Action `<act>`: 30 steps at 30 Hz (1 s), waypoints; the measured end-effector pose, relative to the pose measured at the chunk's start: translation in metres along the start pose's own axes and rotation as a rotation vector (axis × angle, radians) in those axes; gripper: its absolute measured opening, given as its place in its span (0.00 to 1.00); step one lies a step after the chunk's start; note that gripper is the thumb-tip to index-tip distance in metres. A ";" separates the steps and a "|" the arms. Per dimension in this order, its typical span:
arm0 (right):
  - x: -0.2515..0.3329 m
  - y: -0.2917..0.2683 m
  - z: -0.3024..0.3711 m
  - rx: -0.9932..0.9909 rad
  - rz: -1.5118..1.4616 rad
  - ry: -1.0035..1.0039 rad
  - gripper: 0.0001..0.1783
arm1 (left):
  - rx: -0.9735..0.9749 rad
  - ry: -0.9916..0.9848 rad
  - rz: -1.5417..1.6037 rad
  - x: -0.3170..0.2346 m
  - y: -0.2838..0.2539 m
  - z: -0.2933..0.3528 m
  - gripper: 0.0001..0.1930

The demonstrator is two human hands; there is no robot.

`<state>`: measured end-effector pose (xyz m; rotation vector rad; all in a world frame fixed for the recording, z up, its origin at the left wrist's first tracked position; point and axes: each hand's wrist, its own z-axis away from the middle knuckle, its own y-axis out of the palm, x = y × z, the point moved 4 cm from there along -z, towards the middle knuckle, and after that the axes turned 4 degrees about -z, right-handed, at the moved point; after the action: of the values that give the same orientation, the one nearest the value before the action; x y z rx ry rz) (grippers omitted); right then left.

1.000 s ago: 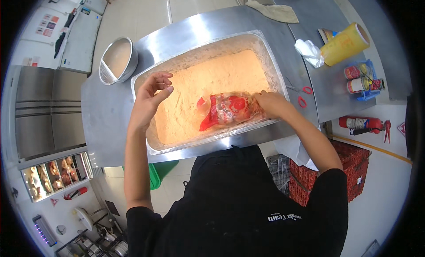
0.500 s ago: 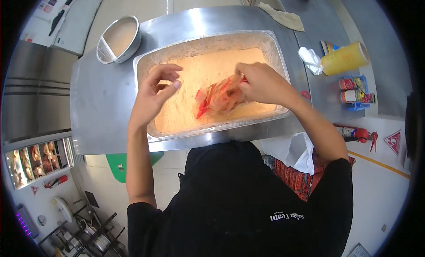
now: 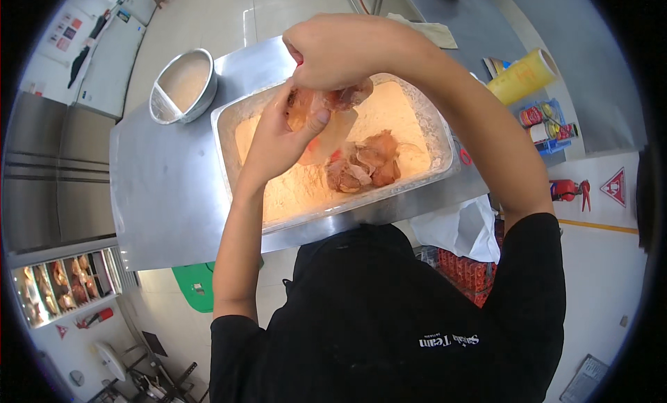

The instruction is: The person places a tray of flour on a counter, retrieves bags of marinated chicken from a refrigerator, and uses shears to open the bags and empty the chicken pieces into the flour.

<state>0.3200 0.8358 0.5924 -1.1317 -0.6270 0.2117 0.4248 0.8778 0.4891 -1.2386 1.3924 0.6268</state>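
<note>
A clear plastic bag with red print (image 3: 336, 130) is held tilted over a metal tray (image 3: 435, 118) of pale orange powder (image 3: 295, 200). My right hand (image 3: 325, 54) is raised in a fist round one end of the bag, with a bit of red showing by its fingers. Below it, my left hand (image 3: 286, 133) grips the bag's side, its thumb across the front and its other fingers mostly hidden. Some raw meat pieces (image 3: 354, 95) still show in the bag, under my right hand. Other raw meat pieces, seemingly chicken (image 3: 365, 164), lie in a heap on the powder.
A metal bowl (image 3: 206, 80) of cloudy liquid stands on the steel table (image 3: 163, 187), left of the tray. To the right are a yellow film roll (image 3: 521, 78), a blue rack of cans (image 3: 549, 128) and a cloth (image 3: 438, 35). Below the table, a white bag (image 3: 462, 229) covers red crates (image 3: 467, 267).
Both hands have brought the bag up and left, and my left hand has taken hold of it. Meat that was inside the bag now lies on the powder.
</note>
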 end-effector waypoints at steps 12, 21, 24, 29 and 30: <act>-0.037 0.006 0.005 -0.085 0.073 0.184 0.14 | -0.165 -0.099 0.025 0.025 -0.077 0.013 0.21; -0.020 -0.006 0.014 -0.141 0.451 0.327 0.11 | -0.221 -0.122 0.068 0.053 -0.112 0.049 0.19; -0.011 -0.020 0.014 -0.098 0.512 0.366 0.11 | -0.277 -0.160 0.082 0.058 -0.123 0.083 0.19; 0.006 -0.028 0.016 -0.084 0.587 0.315 0.13 | -0.517 -0.224 0.144 0.068 -0.164 0.177 0.17; 0.009 -0.033 0.012 -0.092 0.596 0.294 0.13 | -0.590 -0.240 0.140 0.069 -0.176 0.203 0.17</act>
<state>0.3157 0.8356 0.6288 -1.3874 -0.0254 0.5181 0.6727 0.9828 0.4226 -1.4640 1.1310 1.3056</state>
